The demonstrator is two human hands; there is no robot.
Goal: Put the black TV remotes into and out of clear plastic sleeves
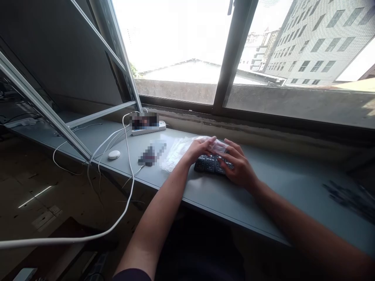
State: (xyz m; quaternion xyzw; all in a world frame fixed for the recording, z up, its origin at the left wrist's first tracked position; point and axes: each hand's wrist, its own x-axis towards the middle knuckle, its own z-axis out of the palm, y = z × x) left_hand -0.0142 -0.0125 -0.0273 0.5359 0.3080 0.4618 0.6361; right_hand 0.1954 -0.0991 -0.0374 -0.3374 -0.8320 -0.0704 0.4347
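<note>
Several black remote controls [206, 164] lie side by side on the grey worktop [205, 191], their button faces up. My left hand [199, 149] is closed on the edge of a clear plastic bag [219, 146] above them. From the other side, my right hand [241, 166] grips the same bag, its lower fingers curled over the right end of the remotes and partly hiding them. Beside my left wrist lies a pile of clear plastic bags [175, 153].
A white power strip [149, 129] sits near the window with a white cable [130, 168] looping over the front edge. A round white device [114, 155] is at left by a metal frame [73, 140]. Blurred dark items [348, 197] lie at far right.
</note>
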